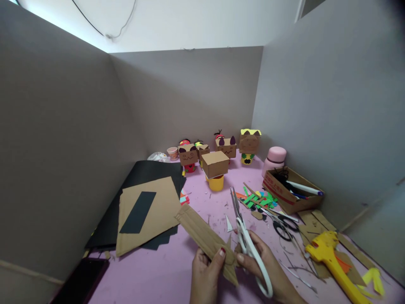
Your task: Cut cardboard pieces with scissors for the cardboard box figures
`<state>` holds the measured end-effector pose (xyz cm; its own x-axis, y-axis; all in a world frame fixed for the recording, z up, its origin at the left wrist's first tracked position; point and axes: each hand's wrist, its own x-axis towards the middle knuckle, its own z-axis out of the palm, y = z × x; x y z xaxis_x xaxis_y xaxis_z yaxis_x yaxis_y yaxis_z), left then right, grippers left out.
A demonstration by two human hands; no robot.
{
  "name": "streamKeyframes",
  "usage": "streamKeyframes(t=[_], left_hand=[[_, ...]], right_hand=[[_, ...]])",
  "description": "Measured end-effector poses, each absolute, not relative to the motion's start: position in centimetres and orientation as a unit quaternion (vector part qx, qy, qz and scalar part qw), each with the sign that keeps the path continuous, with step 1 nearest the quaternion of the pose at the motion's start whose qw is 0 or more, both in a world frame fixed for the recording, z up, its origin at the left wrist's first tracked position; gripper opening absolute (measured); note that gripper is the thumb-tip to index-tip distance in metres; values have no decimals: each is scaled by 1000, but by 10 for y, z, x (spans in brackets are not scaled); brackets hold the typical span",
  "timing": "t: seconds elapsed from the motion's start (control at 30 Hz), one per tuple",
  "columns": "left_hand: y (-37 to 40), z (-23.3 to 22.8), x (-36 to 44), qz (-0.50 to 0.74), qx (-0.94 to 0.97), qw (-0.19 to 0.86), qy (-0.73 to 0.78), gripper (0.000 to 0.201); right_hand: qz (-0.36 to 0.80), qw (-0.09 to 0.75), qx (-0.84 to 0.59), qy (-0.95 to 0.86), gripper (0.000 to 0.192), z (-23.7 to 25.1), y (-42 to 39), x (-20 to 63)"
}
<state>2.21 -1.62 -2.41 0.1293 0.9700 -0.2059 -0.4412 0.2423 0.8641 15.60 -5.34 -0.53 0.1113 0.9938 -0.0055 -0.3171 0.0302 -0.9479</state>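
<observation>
Left hand (pixel 205 270) grips the cardboard strip (pixel 205 240), right hand (pixel 268 266) grasps white scissors (pixel 249 245) just beside it; blades near the left thumb could nick it, I judge.

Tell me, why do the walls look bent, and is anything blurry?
Head view: wide lens bows the grey walls; light glares at the top left; the scissors in the right hand and the cardboard strip in the left hand look slightly soft.

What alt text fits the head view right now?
Left hand grips a long brown cardboard strip while right hand holds white-handled scissors beside it, above a pink tabletop littered with paper scraps.
</observation>
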Motion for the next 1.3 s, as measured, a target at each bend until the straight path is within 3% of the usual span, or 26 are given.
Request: streamKeyframes(t=[0.27,0.83,1.07,1.3], left_hand=[[-21,-23,25,493,337,694,402,32],[-6,-8,5,358,425,757,343,31],[-6,-3,9,490,325,707,395,35],[5,34,9,646,226,606,406,43]], right_hand=[[533,550,-469,-440,49,-9,-54,156],[521,535,-470,-471,50,-1,-56,160],[501,606,-492,-375,57,-12,-52,157],[487,676,-403,-379,59,-33,-48,135]])
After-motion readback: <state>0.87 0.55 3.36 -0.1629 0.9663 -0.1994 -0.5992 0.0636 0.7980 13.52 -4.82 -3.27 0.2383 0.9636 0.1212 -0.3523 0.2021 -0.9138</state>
